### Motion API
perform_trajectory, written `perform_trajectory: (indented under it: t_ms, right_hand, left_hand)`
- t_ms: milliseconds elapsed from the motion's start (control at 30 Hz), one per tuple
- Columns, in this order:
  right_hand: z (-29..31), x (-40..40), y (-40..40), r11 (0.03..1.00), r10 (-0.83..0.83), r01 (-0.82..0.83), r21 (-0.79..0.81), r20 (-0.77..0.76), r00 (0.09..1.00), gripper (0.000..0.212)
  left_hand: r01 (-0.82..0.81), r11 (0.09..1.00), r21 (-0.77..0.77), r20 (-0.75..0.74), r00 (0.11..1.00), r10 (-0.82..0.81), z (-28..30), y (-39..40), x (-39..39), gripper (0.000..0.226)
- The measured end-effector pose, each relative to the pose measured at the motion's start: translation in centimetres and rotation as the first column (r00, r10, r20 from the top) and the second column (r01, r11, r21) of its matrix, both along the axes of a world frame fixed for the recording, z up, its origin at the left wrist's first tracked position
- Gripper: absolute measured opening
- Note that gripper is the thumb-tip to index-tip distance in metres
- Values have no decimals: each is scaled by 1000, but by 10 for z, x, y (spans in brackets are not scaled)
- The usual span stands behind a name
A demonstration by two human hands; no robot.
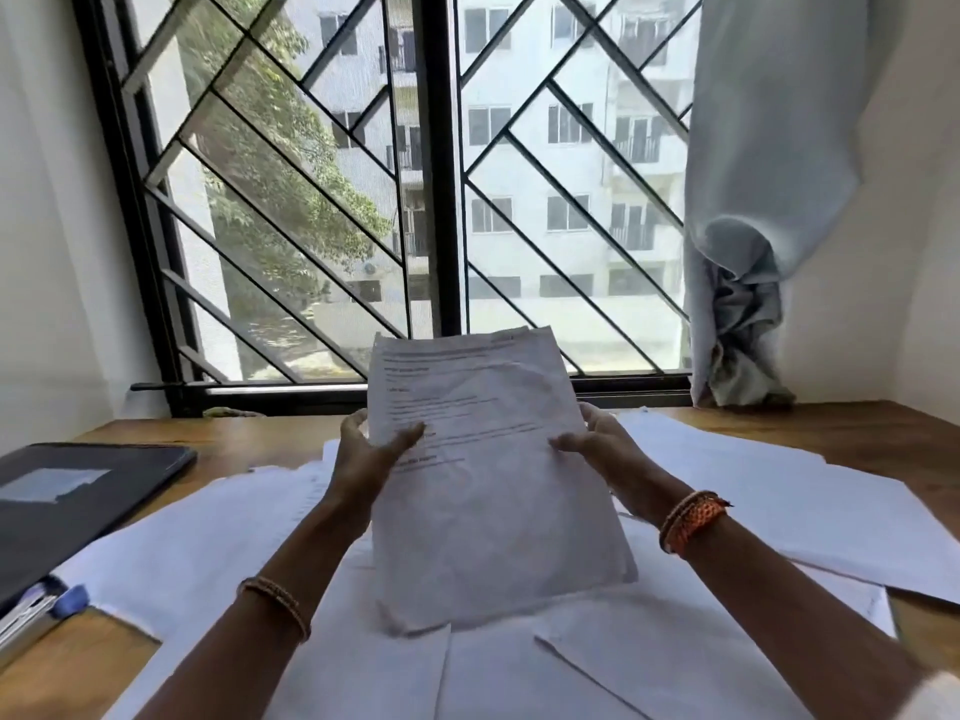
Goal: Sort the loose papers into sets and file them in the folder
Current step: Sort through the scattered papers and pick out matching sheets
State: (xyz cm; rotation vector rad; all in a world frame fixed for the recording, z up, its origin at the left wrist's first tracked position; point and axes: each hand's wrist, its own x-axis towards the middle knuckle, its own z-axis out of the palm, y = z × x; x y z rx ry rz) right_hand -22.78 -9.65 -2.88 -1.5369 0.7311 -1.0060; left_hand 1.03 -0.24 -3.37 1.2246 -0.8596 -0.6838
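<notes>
I hold a stack of printed white papers [488, 470] upright above the desk, its lower edge near the sheets below. My left hand [363, 449] grips the stack's left edge, thumb on the front. My right hand [597, 441] grips the right edge in the same way. Loose white sheets [208, 537] lie spread over the desk under and around my arms, and more loose sheets [779, 491] lie at the right. A dark folder [88, 491] lies shut at the left of the desk.
The wooden desk [78, 667] meets a barred window [441, 200] at the back. A pale blue curtain [753, 252] hangs at the right, bunched on the desk corner. A blue clip and some filed papers [47, 605] stick out beside the folder.
</notes>
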Motion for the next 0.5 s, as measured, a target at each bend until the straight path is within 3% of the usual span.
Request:
perform_trajectory:
  t_ms: [100,167,267,367,400,433,500]
  right_hand:
    - [-4,5,4,997,-80,81,-11,28,996,27]
    - [-2,9,6,998,-64,64,1,64,996,23]
    - [-2,10,13,991,131,-131,6,21,991,24]
    - [7,5,10,990,43,-76,-117,-257,966,28]
    - [13,-3,5,980,-48,-32,-197,-388,920,38]
    - [20,-13,-1,956,-148,-26,-293,-557,817,55]
    - [25,-42,-9,930,-281,-99,-353,-860,427,87]
  left_hand:
    - [314,949,-11,-307,903,-302,17,14,-3,34]
    - [413,911,27,-285,876,-389,20,21,-4,28]
    - [392,895,213,-171,917,-361,14,22,-10,23]
    - [220,940,260,-141,972,-188,7,16,-7,22]
    - [169,952,254,-135,981,-138,5,15,-3,22]
    - [137,960,245,-131,986,-107,4,14,2,22]
    - [128,957,261,-116,988,-100,1,11,7,27]
